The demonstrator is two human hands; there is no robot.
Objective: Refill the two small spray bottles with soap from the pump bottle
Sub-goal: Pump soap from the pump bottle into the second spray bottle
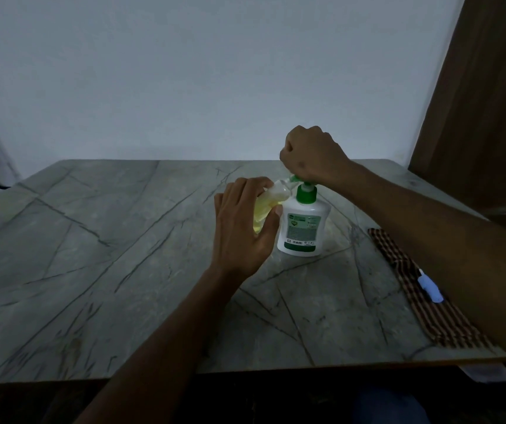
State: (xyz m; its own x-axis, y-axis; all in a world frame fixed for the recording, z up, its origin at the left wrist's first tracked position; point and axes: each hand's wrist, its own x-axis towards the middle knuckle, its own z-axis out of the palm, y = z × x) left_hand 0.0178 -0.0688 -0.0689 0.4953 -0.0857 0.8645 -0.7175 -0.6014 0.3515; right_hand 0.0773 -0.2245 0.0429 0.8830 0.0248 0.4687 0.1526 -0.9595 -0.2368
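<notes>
A: Head view, left to right. Grey veined table (99,270), dim light, pale wall behind.
B: Left hand?
A: Left hand (242,228) right of table centre, holding small spray bottle (265,209) between thumb and fingers. Tilted, open neck up and to the right. Yellowish liquid visible inside.
B: Neck position?
A: Right at the green nozzle of the pump bottle (302,221). Touching or just short of it, cannot tell.
B: Pump bottle?
A: Upright on the table, right of centre, toward the far edge. White body, green collar and pump head, label facing the camera. Just beside the left hand, thumb tip against its side.
B: Right hand?
A: Right hand (313,157) fisted on top of the pump head, knuckles up, heel pressing down. Fingers curled, nothing seen gripped inside.
B: Further right?
A: Striped cloth (423,301) along the right edge, running to the near right corner. Small pale blue item (430,288) lying on it, partly hidden by the right forearm. Too blurred to identify.
B: Beyond the table?
A: Brown wooden panel (484,102) at the far right.
</notes>
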